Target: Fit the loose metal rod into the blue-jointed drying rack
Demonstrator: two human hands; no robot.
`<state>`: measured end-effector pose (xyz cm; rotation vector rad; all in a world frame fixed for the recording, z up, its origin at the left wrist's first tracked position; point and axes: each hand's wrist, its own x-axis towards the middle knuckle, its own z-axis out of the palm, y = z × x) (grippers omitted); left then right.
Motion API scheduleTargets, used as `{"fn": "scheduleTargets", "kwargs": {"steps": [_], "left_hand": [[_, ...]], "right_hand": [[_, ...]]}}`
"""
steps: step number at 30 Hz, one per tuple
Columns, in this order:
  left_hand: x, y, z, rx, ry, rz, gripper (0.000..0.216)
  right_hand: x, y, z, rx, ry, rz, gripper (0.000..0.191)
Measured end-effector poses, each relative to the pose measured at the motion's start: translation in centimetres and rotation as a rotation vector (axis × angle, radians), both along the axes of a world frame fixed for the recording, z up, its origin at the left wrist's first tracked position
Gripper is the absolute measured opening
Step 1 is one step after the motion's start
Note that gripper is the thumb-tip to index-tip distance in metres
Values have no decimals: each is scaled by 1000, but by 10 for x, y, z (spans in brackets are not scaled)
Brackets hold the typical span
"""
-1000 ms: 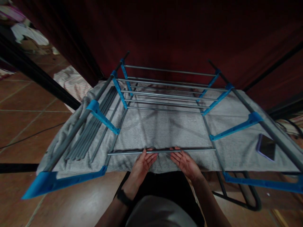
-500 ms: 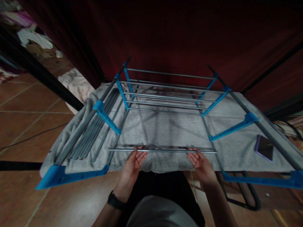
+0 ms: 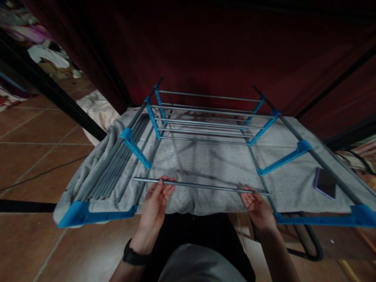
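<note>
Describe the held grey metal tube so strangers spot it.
On the fuzzy grey blanket rests a blue plastic and grey tubular frame. Across its near end, left hand and right hand hold the grey metal tube. It alone is gripped; crossbars behind join blue brackets.

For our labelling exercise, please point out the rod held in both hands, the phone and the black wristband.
Rod [image 3: 205,186]: head view, mid-length, on the bare metal.
Phone [image 3: 325,183]: head view, middle of its dark face.
Black wristband [image 3: 135,256]: head view, on its outer side.
</note>
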<state>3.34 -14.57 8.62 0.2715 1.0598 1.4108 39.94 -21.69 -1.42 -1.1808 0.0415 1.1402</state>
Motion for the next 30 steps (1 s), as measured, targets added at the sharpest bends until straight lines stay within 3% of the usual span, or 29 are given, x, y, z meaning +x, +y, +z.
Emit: {"fn": "scheduleTargets", "kwargs": {"steps": [10, 14, 19, 21, 24, 27, 30], "left_hand": [[20, 5, 53, 271, 125, -99, 38], [33, 8, 73, 381, 213, -142, 37], [56, 5, 80, 477, 306, -194, 35], [66, 4, 84, 515, 347, -222, 36], [70, 3, 98, 620, 491, -232, 35], [63, 2, 117, 752, 717, -220, 31], [54, -2, 129, 861, 949, -295, 25]], "right_hand": [[-2, -2, 12, 15, 75, -18, 11], [-28, 2, 30, 27, 167, 0, 10], [-79, 7, 54, 42, 347, 42, 18], [-100, 8, 65, 61, 412, 99, 18], [-126, 5, 81, 93, 480, 352, 3], [-138, 1, 96, 148, 471, 607, 27], [-135, -2, 111, 233, 309, 629, 32]]}}
